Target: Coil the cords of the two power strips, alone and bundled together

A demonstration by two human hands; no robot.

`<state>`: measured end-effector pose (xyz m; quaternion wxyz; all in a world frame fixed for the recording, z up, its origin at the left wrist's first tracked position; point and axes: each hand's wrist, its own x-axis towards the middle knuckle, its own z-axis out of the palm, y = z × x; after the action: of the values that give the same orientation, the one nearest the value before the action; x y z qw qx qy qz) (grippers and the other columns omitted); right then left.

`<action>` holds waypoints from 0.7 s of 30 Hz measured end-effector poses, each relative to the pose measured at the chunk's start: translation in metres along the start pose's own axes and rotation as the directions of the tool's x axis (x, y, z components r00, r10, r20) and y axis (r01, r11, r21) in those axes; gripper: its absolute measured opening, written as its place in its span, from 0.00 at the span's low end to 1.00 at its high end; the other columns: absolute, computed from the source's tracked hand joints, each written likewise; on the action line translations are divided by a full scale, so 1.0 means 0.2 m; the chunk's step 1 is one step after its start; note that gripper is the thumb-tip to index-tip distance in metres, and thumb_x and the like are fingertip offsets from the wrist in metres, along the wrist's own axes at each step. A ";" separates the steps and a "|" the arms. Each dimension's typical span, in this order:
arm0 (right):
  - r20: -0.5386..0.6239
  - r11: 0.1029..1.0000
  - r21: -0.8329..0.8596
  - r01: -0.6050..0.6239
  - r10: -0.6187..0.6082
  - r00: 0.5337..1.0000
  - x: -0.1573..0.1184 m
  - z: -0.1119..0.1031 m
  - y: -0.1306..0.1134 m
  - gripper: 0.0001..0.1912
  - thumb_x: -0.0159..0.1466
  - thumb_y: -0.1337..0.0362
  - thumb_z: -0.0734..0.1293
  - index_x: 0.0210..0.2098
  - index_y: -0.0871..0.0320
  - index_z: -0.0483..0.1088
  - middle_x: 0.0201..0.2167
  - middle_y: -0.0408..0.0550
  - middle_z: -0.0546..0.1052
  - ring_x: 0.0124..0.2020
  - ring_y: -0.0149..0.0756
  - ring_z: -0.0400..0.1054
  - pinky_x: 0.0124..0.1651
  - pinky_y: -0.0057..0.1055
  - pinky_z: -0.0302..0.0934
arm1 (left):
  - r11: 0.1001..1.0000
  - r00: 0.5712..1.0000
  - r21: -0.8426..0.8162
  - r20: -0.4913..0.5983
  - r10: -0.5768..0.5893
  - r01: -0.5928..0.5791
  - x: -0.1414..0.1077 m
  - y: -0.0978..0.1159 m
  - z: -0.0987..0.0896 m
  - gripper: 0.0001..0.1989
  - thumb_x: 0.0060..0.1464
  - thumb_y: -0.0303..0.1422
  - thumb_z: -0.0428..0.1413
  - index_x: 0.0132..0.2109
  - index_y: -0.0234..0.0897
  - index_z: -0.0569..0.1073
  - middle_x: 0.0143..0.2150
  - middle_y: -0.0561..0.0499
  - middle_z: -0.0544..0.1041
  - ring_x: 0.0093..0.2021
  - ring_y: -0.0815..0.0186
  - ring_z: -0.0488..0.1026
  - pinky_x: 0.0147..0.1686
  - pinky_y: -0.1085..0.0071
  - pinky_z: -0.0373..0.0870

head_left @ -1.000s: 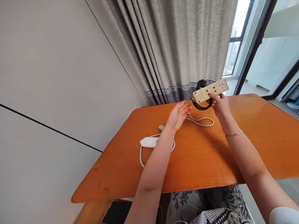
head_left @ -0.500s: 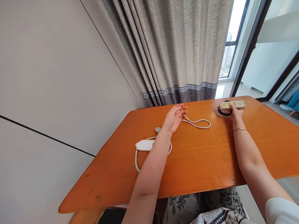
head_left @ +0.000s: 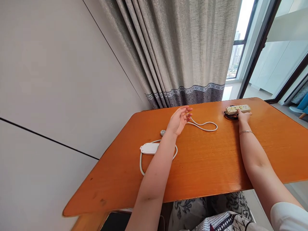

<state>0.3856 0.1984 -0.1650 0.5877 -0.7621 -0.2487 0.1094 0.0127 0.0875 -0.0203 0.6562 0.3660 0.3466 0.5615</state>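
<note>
My left hand (head_left: 178, 121) hovers over the far middle of the table, palm turned right and fingers loosely apart, with nothing in it. A white cable loop (head_left: 209, 127) lies beside its fingertips. Beneath my left forearm, partly hidden, is a white power strip (head_left: 149, 148) with its cable curled around it and a round grey-white plug (head_left: 162, 132) nearby. At the far right, my right hand (head_left: 243, 116) touches the near side of a cream power strip (head_left: 240, 109); its thumb and fingers are spread. A coiled black cord (head_left: 231, 116) lies against that strip's left end.
The orange-brown wooden table (head_left: 207, 166) has rounded corners. A pale panelled wall (head_left: 60, 80) borders it on the left, and a grey curtain (head_left: 187, 48) hangs behind. A dark-framed glass door (head_left: 255, 57) stands at the right. My lap is below the front edge.
The cream power strip has come down onto the table and shifted slightly left. My right hand's fingers have spread out from their grip on it. My left hand has barely moved.
</note>
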 end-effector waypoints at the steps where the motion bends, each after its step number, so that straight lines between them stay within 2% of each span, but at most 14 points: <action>1: -0.014 0.998 -0.041 -0.041 0.040 0.999 0.00 -0.01 -0.01 0.38 0.56 0.62 0.76 0.60 0.70 0.60 0.56 0.75 0.72 0.60 0.61 0.69 0.64 0.59 0.61 | 1.000 1.000 0.003 -0.002 0.003 -0.003 0.00 0.00 0.00 0.05 0.55 0.31 0.56 0.39 0.37 0.73 0.41 0.49 0.82 0.32 0.72 0.75 0.34 0.74 0.68; 3: -0.042 0.989 -0.090 -0.116 0.112 0.993 -0.02 -0.03 -0.03 0.42 0.54 0.62 0.77 0.62 0.70 0.58 0.60 0.77 0.69 0.64 0.63 0.65 0.67 0.58 0.56 | 1.000 1.000 0.017 -0.001 0.011 -0.011 0.01 -0.01 -0.01 0.05 0.54 0.32 0.57 0.39 0.37 0.73 0.41 0.49 0.82 0.32 0.72 0.75 0.35 0.74 0.67; 6: -0.073 0.983 -0.133 -0.125 0.116 0.991 -0.04 -0.05 -0.05 0.44 0.53 0.63 0.78 0.63 0.69 0.58 0.64 0.76 0.63 0.68 0.62 0.58 0.71 0.51 0.52 | 0.999 1.000 0.034 -0.002 0.022 -0.022 0.03 -0.02 -0.03 0.06 0.53 0.33 0.59 0.39 0.38 0.72 0.39 0.50 0.81 0.32 0.72 0.75 0.36 0.74 0.67; 12: -0.091 0.985 -0.131 -0.115 0.104 0.990 -0.07 -0.05 -0.07 0.35 0.55 0.62 0.75 0.59 0.63 0.63 0.62 0.68 0.64 0.66 0.58 0.61 0.70 0.48 0.53 | 0.998 0.997 0.024 -0.051 0.056 -0.055 0.04 0.01 -0.06 0.06 0.52 0.31 0.59 0.39 0.37 0.73 0.38 0.51 0.80 0.32 0.72 0.75 0.35 0.74 0.67; 15: -0.123 0.990 -0.102 -0.099 0.086 0.989 -0.07 -0.06 -0.08 0.29 0.59 0.64 0.71 0.58 0.61 0.63 0.62 0.64 0.63 0.66 0.53 0.60 0.69 0.47 0.54 | 0.992 0.988 0.059 -0.105 0.117 -0.112 0.06 0.03 -0.09 0.06 0.52 0.31 0.57 0.39 0.38 0.73 0.37 0.51 0.80 0.32 0.71 0.75 0.35 0.74 0.67; 18: -0.160 0.999 -0.047 0.001 -0.009 0.987 -0.08 -0.07 -0.14 0.24 0.62 0.69 0.65 0.58 0.60 0.62 0.62 0.61 0.62 0.64 0.46 0.62 0.68 0.44 0.56 | 0.974 0.964 0.127 -0.162 0.209 -0.189 0.08 0.06 -0.16 0.07 0.49 0.32 0.59 0.38 0.39 0.73 0.38 0.51 0.80 0.33 0.70 0.74 0.36 0.73 0.66; 21: -0.151 0.979 0.046 0.200 -0.191 0.970 -0.13 -0.07 -0.25 0.21 0.62 0.71 0.63 0.55 0.60 0.64 0.60 0.60 0.64 0.56 0.41 0.68 0.65 0.42 0.60 | 0.948 0.935 0.210 -0.213 0.282 -0.238 0.12 0.08 -0.22 0.10 0.47 0.35 0.60 0.38 0.40 0.72 0.40 0.50 0.80 0.35 0.69 0.74 0.37 0.72 0.66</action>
<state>0.3578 0.1836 -0.1174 0.6350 -0.7216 -0.2757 0.0026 -0.0297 0.1173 -0.0296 0.4930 0.3960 0.4213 0.6501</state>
